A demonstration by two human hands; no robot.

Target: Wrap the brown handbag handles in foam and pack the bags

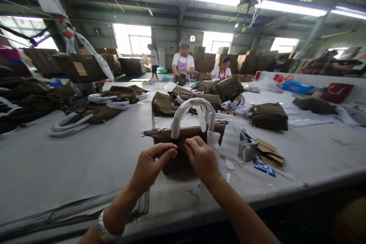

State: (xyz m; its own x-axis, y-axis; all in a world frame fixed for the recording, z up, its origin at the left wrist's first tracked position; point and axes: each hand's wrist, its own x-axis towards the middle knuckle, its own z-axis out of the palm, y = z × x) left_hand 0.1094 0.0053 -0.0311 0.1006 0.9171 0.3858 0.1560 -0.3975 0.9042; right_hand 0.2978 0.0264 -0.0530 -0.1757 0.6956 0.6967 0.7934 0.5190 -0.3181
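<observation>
An olive-brown handbag point(174, 164) stands upright on the white table in front of me, its arched handles point(178, 116) wrapped in white material. A zipper with a dark end tab runs along its top at the left. My left hand point(153, 160) is closed in a pinch at the bag's front, thumb against forefinger. Close beside it, my right hand point(201, 158) pinches at the upper front of the bag below the handles. Whatever sits between the fingertips of either hand is too small to make out. White wrapping point(230, 139) hangs at the bag's right side.
Several more olive bags lie behind and to the left, among them a bag with wrapped handles point(97, 114). At right are a grey pouch point(247, 148), brown paper tags point(270, 152), a blue packet point(263, 166) and another bag point(270, 116). Co-workers point(183, 63) occupy the far side.
</observation>
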